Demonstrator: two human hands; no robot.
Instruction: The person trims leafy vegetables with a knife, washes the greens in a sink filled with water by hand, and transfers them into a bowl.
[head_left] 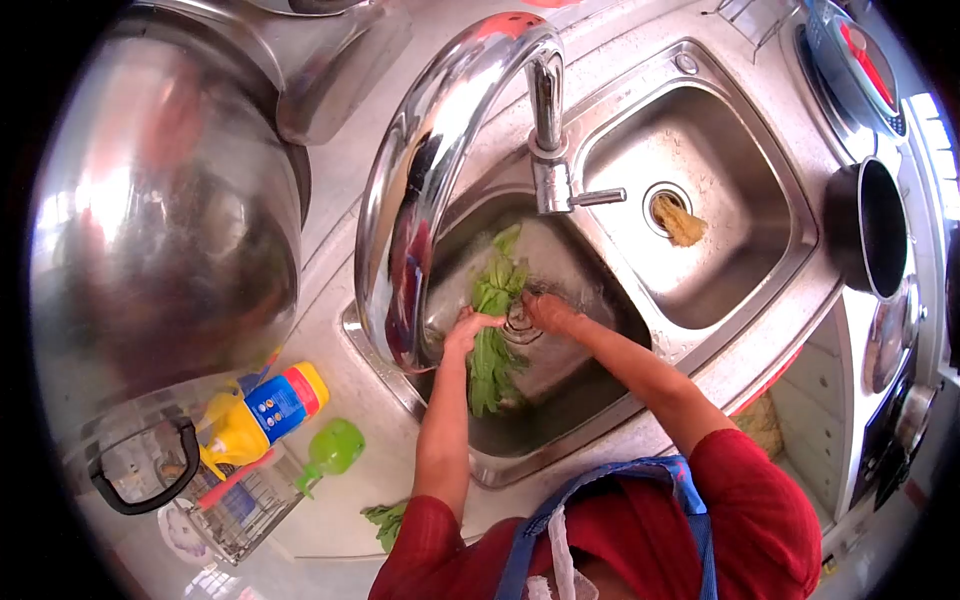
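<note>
Two hands rinse leafy greens (492,330) in sink (590,400) w/ left hand (468,328) gripping stems, right hand (545,310) open under water; best kept mid-basin, leaves fanned.

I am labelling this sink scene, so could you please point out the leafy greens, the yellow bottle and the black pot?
leafy greens (490,345): head view, on the leaves by the left hand.
yellow bottle (262,412): head view, on its blue label.
black pot (868,228): head view, on its dark inside.
</note>
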